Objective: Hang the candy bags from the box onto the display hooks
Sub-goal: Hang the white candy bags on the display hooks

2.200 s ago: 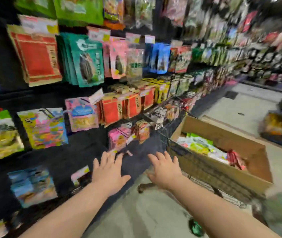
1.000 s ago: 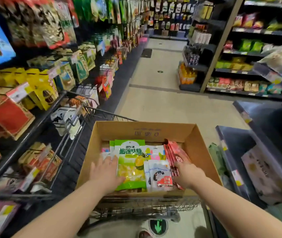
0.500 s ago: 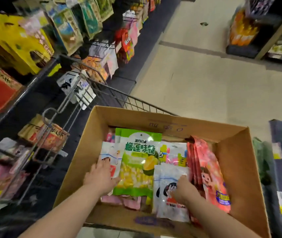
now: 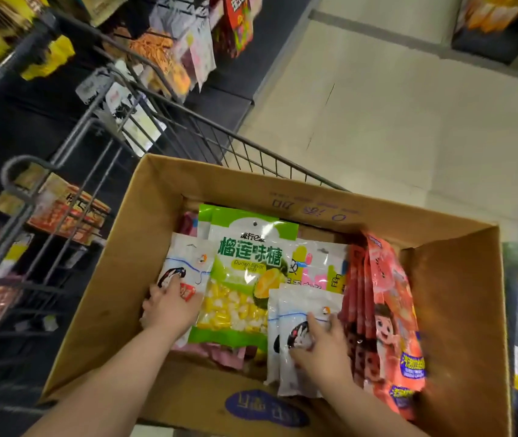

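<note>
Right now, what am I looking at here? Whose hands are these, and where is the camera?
There is no machine. A person wears the camera on their head, so it looks down at their own bare hands. A cardboard box sits on a wire cart beside shop shelves. In it lie a green candy bag, pink bags on edge, and white ones. The left hand rests on the left white bag, the right hand on the right white bags. Nothing is lifted yet.

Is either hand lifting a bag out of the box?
No, the left hand rests on the left white bag and the right hand on the right white bag, both inside the box.
</note>
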Available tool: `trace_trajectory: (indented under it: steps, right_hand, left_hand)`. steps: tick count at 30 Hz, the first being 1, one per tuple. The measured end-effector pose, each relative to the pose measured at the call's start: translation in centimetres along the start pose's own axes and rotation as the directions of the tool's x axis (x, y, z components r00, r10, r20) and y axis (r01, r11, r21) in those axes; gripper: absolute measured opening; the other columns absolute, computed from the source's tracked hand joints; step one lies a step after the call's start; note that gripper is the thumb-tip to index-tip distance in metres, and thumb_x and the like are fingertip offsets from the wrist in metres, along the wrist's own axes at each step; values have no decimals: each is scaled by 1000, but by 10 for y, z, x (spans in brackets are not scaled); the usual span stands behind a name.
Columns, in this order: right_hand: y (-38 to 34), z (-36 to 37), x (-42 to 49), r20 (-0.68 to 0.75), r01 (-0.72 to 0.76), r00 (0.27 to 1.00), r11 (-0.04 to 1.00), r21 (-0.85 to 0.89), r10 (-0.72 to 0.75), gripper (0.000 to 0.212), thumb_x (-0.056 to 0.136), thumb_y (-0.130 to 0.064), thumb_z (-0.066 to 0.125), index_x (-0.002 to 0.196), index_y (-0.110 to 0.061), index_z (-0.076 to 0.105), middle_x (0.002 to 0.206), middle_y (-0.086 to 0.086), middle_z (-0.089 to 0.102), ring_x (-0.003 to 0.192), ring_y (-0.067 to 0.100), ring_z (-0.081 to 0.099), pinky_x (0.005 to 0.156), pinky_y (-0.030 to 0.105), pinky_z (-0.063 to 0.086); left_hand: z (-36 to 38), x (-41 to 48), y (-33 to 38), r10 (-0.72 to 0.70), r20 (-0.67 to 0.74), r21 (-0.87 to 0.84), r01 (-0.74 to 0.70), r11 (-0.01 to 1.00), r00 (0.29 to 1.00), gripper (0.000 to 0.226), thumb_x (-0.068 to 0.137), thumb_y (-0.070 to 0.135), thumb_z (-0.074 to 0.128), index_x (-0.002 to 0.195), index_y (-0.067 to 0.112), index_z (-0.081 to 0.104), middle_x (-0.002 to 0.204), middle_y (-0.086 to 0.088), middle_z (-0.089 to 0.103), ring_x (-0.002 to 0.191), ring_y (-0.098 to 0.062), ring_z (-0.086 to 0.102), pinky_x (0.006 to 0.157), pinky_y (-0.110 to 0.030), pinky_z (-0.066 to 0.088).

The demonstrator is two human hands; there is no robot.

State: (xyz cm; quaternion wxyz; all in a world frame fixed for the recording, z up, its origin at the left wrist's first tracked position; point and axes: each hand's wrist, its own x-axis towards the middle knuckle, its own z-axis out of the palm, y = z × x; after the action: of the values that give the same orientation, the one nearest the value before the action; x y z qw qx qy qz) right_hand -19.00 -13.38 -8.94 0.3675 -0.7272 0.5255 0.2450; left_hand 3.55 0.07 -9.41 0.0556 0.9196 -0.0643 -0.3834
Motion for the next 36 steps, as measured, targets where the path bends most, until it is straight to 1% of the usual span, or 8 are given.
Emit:
trace_trajectory:
  steps: [4, 7, 12, 18, 24, 29, 34, 36]
  right_hand:
    - [-2, 0, 2, -45, -35, 998, 971, 236, 47, 64, 83, -32, 66, 142, -32, 41, 159, 11, 4, 136, 32, 36, 109, 37, 35]
    - [-3, 0, 3, -132, -36, 986, 900, 434, 103, 60, 83, -11, 62, 139, -23, 45, 151, 11, 21, 97, 29, 62, 92, 40, 50]
    - [-4, -2, 4, -157, -86, 957, 752, 654, 245, 61, 77, 3, 64, 129, -10, 38, 97, 2, 59, 76, 21, 61, 65, 33, 50]
    - [-6, 9, -1, -158, -86, 955, 746, 661, 250, 29, 80, -6, 67, 97, -20, 48, 103, 11, 63, 87, 29, 65, 80, 47, 56]
    - [-7, 4, -6, -157, -37, 965, 707, 706, 208, 27, 86, -8, 66, 104, -15, 47, 87, 1, 61, 73, 21, 62, 67, 36, 53]
    - [-19, -5, -18, -116, -11, 981, 643, 766, 155, 9, 90, -14, 61, 99, -15, 61, 83, 17, 68, 88, 47, 65, 78, 55, 55]
    - [-45, -27, -26, -78, 79, 997, 603, 794, -29, 76, 77, -59, 64, 137, -17, 42, 120, 14, 64, 106, 33, 64, 90, 53, 53]
    - [-60, -41, -23, -109, 157, 987, 599, 785, -115, 63, 78, -59, 63, 127, -23, 48, 122, 11, 63, 109, 33, 63, 94, 56, 50]
  left_hand:
    - [0, -8, -10, 37, -29, -51, -39, 998, 999, 57, 95, 48, 46, 148, 35, 32, 146, -17, 38, 131, -40, 38, 110, -41, 31]
    - [-5, -16, -11, 16, -57, -34, -18, 999, 998, 53, 96, 49, 43, 146, 35, 33, 142, -15, 45, 127, -39, 43, 105, -42, 35]
    - [0, -6, -9, -55, -30, -310, 43, 950, 998, 44, 91, 35, 57, 128, 12, 50, 126, -16, 59, 112, -39, 56, 98, -47, 46]
    - [-3, -11, -4, -102, 11, -533, 92, 841, 995, 56, 79, 20, 76, 127, 15, 49, 122, -12, 53, 103, -34, 59, 94, -45, 50]
    - [2, -28, 2, -55, 51, -620, 75, 781, 997, 50, 77, 10, 76, 121, 12, 53, 107, -11, 67, 93, -29, 67, 78, -41, 57]
    - [-7, -51, -1, 64, 153, -778, 80, 623, 986, 21, 90, 3, 63, 110, 10, 62, 93, -10, 71, 79, -24, 69, 61, -32, 55]
    - [-35, -71, 0, 102, 114, -857, 46, 514, 988, 17, 92, 4, 60, 106, 13, 63, 98, -14, 72, 90, -34, 69, 79, -46, 56]
    - [-51, -81, -1, 108, 90, -883, 29, 469, 990, 15, 92, 5, 61, 104, 14, 63, 96, -14, 73, 87, -33, 70, 77, -47, 57]
